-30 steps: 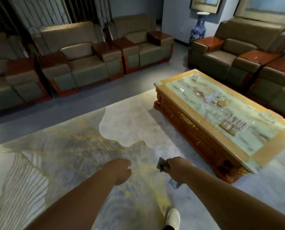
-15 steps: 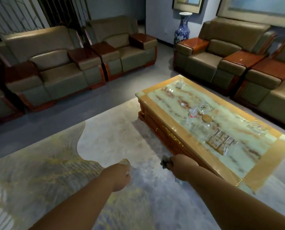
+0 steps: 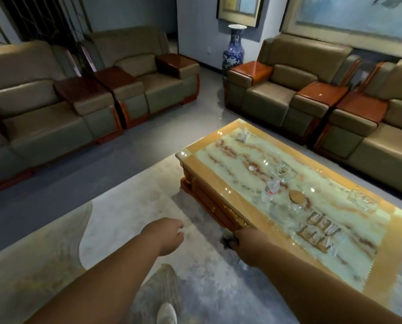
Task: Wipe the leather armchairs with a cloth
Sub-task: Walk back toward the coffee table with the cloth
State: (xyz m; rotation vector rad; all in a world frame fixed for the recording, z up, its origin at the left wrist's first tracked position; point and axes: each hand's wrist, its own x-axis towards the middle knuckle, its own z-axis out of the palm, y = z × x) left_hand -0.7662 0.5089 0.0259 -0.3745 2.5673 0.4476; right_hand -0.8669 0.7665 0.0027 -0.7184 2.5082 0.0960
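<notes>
My right hand [image 3: 251, 244] grips a small grey cloth [image 3: 228, 239], bunched so only its ends show, beside the near edge of the coffee table. My left hand [image 3: 169, 235] hangs over the rug with loosely curled fingers and holds nothing. Tan leather armchairs with wooden armrest tops line the room: one at the far left [image 3: 38, 122], one further back [image 3: 153, 83], one at the back right [image 3: 274, 90] and one at the right edge [image 3: 387, 146]. Both hands are well away from every armchair.
A long coffee table [image 3: 209, 150] with a marble-like top carries glassware and a round wooden lid. A pale patterned rug [image 3: 129, 206] covers the floor under me. A blue-and-white vase [image 3: 233, 50] stands in the far corner. My white shoe [image 3: 167, 314] shows at the bottom.
The view has swung right and forward: the armchairs and table have shifted left and nearer. My right hand still holds the cloth, and both arms stay stretched out in front.
</notes>
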